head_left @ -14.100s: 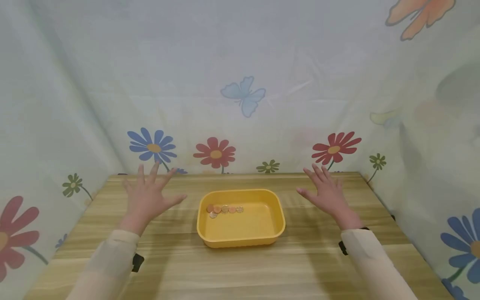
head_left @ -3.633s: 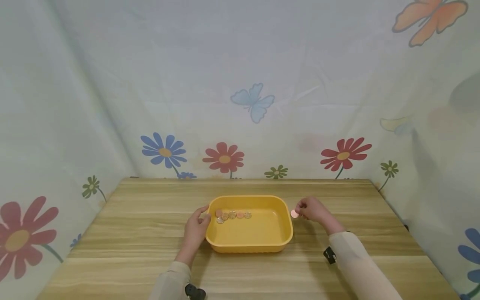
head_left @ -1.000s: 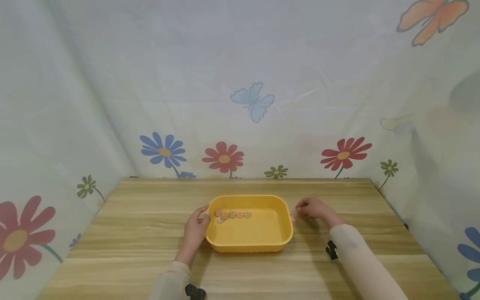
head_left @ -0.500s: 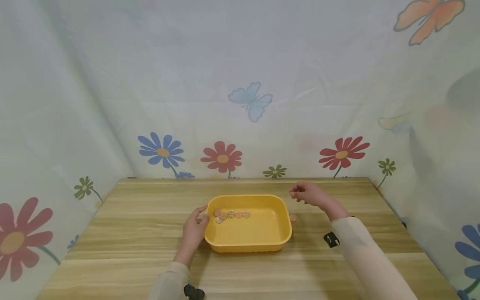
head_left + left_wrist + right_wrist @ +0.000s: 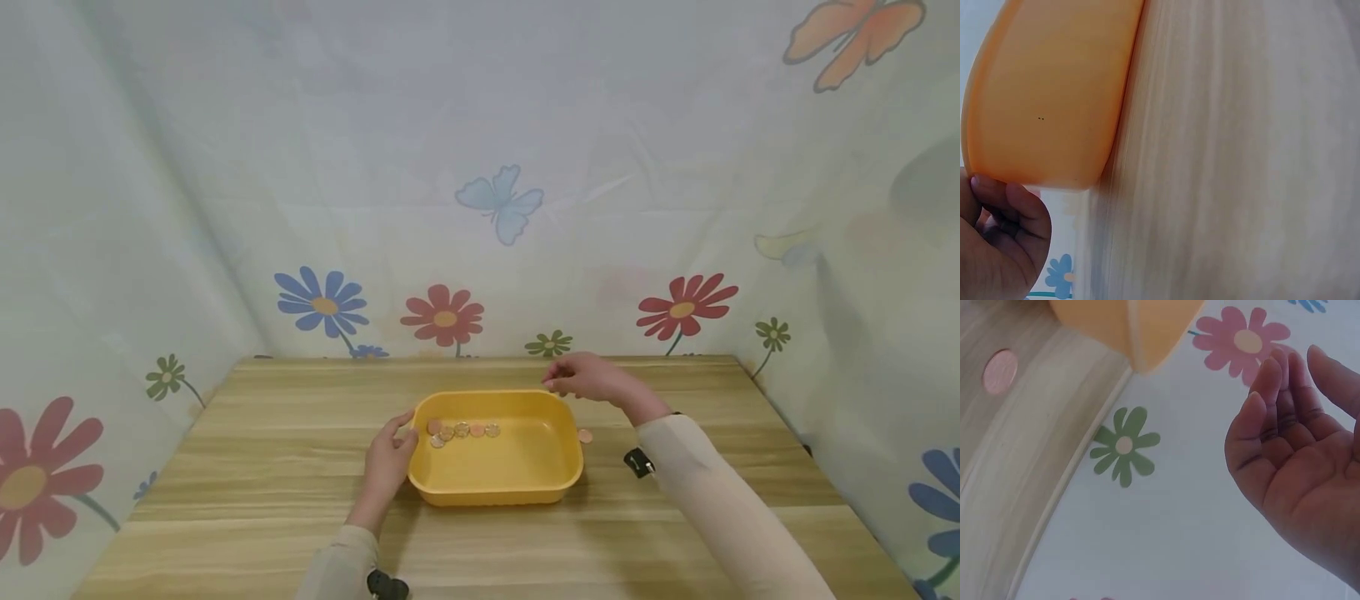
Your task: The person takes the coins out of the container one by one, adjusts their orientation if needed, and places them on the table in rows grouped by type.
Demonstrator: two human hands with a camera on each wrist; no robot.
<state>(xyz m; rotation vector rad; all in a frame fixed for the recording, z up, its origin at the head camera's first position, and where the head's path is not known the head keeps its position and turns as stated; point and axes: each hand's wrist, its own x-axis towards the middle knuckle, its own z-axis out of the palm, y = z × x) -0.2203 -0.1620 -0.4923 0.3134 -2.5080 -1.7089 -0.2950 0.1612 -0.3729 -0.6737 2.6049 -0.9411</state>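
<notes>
Head view: left hand (image 5: pixel 386 462) grips yellow tray (image 5: pixel 495 498) by its left rim; 2 dark marks (image 5: pixel 1040 119) on tray wall, left wrist view, too small to read. Tray's long axis runs left to right. 6 coins (image 5: pixel 461 430) flat inside tray's left half, nearer far wall. 1 copper coin (image 5: pixel 585 436) flat on table (image 5: pixel 285 517), just right of tray. Right hand (image 5: pixel 588 379) near tray's far right corner, fingers loosely bent, thumb apart, holding nothing visible.
</notes>
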